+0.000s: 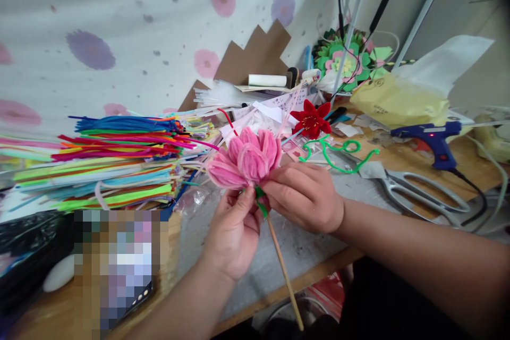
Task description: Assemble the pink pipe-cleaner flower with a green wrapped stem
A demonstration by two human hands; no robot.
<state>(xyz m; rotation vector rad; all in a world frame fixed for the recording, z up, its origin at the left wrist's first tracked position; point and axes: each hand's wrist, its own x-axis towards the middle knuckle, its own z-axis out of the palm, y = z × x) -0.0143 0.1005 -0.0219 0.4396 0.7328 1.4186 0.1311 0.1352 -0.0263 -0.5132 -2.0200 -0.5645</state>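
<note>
A pink pipe-cleaner flower (pixel 255 156) on a thin wooden stick (pixel 283 271) is held up over the table's front edge. Below its petals, my left hand (pixel 236 228) grips the base with thumb and fingers closed. My right hand (pixel 305 196) pinches at the same spot from the other side, by a green wrapping (pixel 261 204) around the top of the stick. Its fingertips are partly hidden behind the petals. The stick slants down to the right, its lower end past the table edge.
Bundles of coloured pipe cleaners (pixel 119 159) lie at left. Bent green pipe cleaners (pixel 338 154) and a red flower (pixel 311 118) lie behind my right hand. Large scissors (pixel 422 191) and a blue glue gun (pixel 436 138) with its cord are at right. A pixelated patch (pixel 123 271) covers the lower left.
</note>
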